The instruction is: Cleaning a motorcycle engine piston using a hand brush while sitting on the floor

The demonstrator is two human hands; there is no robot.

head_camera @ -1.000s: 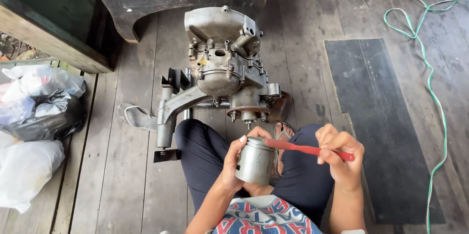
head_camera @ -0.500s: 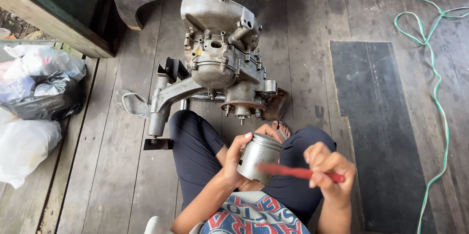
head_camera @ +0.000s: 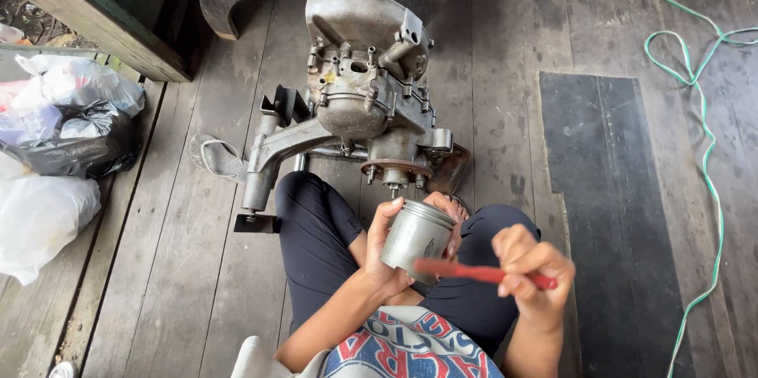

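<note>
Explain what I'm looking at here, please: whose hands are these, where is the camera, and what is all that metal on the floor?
There is no robot here, only a person seated on a wooden plank floor. The one camera is worn on that person's head and looks down, so you see their own arms and dark trousers from above.

The left hand holds a grey metal cylinder, a piston by the look of it, open end tilted away. The right hand holds a thin red tool whose tip lies against the cylinder's side.

In front of the knees stands a grey engine block with studs and a cast arm. To the left lie plastic bags, to the right a dark mat and a green cord.
</note>
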